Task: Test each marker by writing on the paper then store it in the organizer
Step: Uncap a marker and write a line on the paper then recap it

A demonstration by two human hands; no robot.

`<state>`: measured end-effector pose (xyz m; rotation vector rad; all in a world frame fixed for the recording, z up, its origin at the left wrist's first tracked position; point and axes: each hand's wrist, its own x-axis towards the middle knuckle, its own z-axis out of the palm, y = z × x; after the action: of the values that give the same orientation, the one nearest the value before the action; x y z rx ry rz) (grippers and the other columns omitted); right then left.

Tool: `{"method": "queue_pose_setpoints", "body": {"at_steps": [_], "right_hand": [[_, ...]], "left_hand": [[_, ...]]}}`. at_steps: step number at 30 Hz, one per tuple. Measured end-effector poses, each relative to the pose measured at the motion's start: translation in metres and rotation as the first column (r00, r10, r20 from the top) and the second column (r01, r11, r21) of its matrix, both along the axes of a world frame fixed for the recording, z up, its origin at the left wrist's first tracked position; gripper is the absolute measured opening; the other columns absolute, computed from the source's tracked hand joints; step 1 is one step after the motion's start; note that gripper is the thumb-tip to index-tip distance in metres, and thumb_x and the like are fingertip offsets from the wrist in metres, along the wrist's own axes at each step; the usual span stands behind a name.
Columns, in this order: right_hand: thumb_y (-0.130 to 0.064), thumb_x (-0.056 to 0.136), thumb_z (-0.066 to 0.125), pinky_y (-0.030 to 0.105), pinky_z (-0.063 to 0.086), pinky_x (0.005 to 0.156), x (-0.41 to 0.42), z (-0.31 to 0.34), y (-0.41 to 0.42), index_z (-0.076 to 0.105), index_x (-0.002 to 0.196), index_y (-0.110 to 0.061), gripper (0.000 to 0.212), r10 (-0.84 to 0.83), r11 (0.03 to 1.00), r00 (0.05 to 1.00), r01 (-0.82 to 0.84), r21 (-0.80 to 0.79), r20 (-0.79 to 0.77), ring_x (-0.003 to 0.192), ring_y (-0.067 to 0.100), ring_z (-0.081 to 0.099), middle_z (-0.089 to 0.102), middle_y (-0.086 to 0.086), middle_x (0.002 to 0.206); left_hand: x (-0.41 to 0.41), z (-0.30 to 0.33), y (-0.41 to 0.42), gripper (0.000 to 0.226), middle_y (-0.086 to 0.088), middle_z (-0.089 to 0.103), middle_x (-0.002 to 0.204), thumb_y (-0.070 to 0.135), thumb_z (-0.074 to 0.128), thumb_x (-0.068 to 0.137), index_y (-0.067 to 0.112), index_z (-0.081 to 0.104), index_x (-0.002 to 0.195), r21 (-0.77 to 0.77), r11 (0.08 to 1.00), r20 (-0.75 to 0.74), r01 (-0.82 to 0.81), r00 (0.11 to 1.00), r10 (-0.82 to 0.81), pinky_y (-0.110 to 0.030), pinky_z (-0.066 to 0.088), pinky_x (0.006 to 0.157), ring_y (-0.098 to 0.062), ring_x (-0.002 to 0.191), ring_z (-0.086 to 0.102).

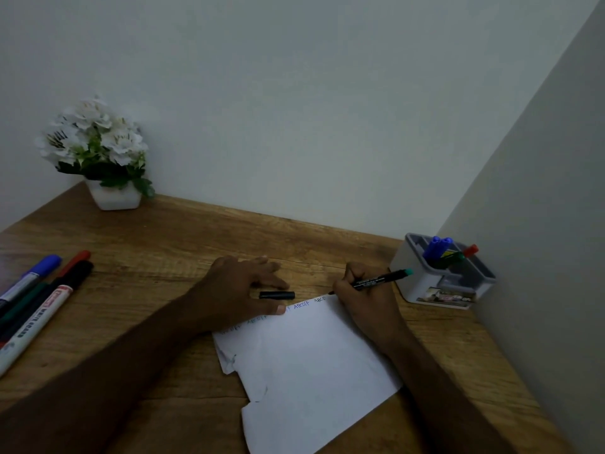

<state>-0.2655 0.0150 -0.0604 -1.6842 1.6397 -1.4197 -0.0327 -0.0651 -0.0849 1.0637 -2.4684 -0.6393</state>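
A white sheet of paper (311,365) lies on the wooden desk, with short rows of letters along its far edge. My right hand (363,299) grips a slim black marker (376,280) with a teal end, its tip touching the paper's far right corner. My left hand (242,286) rests flat, fingers spread, on the paper's far left edge. The marker's black cap (277,295) lies on the desk just beyond my left thumb. The grey-and-white organizer (445,290) stands at the right, holding blue, red and green markers (438,249).
Several loose markers (36,299) lie at the desk's left edge: blue, red, black and a white whiteboard one. A white pot of white flowers (98,149) stands in the back left corner. Walls close the desk at the back and right.
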Motion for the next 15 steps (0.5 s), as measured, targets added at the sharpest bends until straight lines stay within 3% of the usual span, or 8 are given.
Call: {"method": "queue_pose_setpoints", "body": {"at_steps": [9, 15], "right_hand": [[0.006, 0.077, 0.061, 0.024, 0.03, 0.049, 0.0009, -0.0011, -0.0005, 0.04, 0.053, -0.016, 0.038, 0.018, 0.999, 1.0, -0.017, 0.031, -0.023, 0.052, 0.009, 0.036, 0.04, 0.001, 0.052], [-0.008, 0.071, 0.059, 0.027, 0.03, 0.05, 0.0002, -0.0027, -0.0005, 0.038, 0.054, -0.015, 0.028, 0.018, 0.999, 1.0, -0.017, 0.04, -0.012, 0.053, 0.011, 0.036, 0.039, 0.002, 0.053]], "left_hand": [[-0.0002, 0.0008, 0.0015, 0.1, 0.017, 0.043, 0.148, 0.105, 0.023, 0.043, 0.048, 0.064, 0.116, 0.01, 1.0, -0.029, -0.008, 1.0, 0.008, -0.05, 0.022, 0.117, 0.0, 0.142, 0.027], [-0.0004, 0.0019, 0.0025, 0.098, 0.017, 0.042, 0.148, 0.105, 0.024, 0.042, 0.05, 0.064, 0.113, 0.018, 1.0, -0.034, -0.005, 0.999, 0.006, -0.05, 0.021, 0.117, 0.001, 0.143, 0.026]]}}
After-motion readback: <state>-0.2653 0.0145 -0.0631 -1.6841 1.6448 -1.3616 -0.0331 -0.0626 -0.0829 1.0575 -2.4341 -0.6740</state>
